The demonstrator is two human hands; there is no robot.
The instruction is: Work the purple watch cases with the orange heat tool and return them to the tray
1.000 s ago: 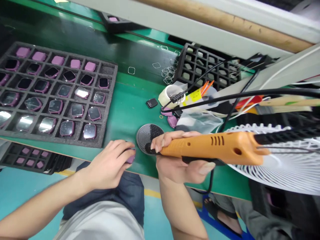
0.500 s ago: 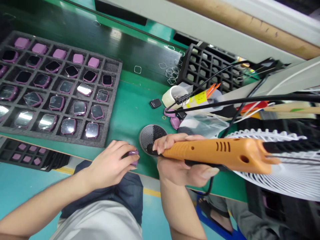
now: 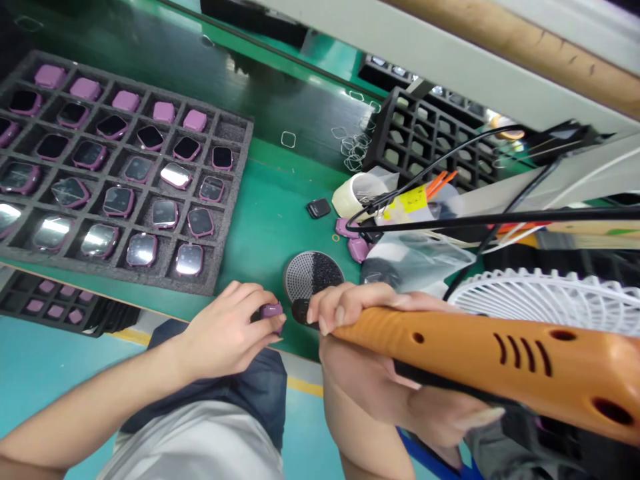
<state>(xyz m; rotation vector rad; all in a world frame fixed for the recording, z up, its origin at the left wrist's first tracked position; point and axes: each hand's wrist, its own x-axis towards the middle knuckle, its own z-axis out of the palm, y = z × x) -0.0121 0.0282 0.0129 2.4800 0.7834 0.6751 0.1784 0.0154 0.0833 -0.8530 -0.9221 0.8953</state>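
My left hand (image 3: 227,333) is closed round a small purple watch case (image 3: 271,311) at the near edge of the green bench (image 3: 265,220). My right hand (image 3: 370,360) grips an orange electric screwdriver (image 3: 480,357), its black tip (image 3: 300,311) pointing left, close beside the purple case. A round perforated metal dish (image 3: 313,275) lies just behind the tip. On the left, a black foam tray (image 3: 220,263) holds several purple watch cases with glossy screens.
A white fan guard (image 3: 550,303) sits at the right. Black cables (image 3: 500,219), a tape roll (image 3: 357,191), plastic bags and loose purple cases clutter the middle. A black grid tray (image 3: 425,137) stands behind. A lower tray (image 3: 60,307) pokes out under the bench.
The orange screwdriver has swung nearer the camera and lower, its tip closing on the purple case. My left hand shifted slightly right, still holding the case. The view drifted right.
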